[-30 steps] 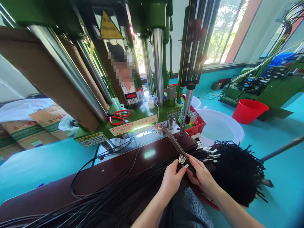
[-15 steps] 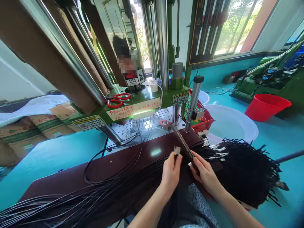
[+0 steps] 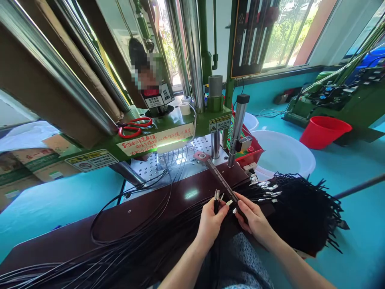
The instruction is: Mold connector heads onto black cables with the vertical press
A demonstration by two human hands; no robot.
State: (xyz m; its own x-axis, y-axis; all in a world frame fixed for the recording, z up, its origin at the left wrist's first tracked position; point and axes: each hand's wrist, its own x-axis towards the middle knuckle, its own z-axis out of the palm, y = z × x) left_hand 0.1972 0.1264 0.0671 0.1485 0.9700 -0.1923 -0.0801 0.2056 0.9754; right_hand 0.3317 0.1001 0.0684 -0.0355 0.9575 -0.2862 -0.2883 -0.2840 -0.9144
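Observation:
Pinched in my left hand (image 3: 211, 218) are black cables whose metal and pale connector ends (image 3: 217, 195) stick up past the fingers. One pale connector (image 3: 229, 202) pokes out beyond the thumb, close to the bar. My right hand (image 3: 252, 215) grips the near end of a long, narrow, dark metal bar (image 3: 221, 180) with small marks or slots along it. The bar slants away, its far end beside a small reddish block with a round hole (image 3: 201, 156). Another connector tip (image 3: 235, 210) shows by my right fingers. Black cables (image 3: 132, 241) lie in a bundle left of my hands.
A green press (image 3: 168, 132) with steel columns and red-handled scissors (image 3: 135, 127) stands ahead over a perforated metal plate (image 3: 141, 170). To the right lie a large pile of black cables (image 3: 300, 212), a white tub (image 3: 300, 154) and a red bucket (image 3: 326, 130). Another person is behind the press.
My left hand has tilted its connectors and come nearer the bar, with one connector now separated out toward it. My right hand keeps its hold. The view has shifted slightly to the right.

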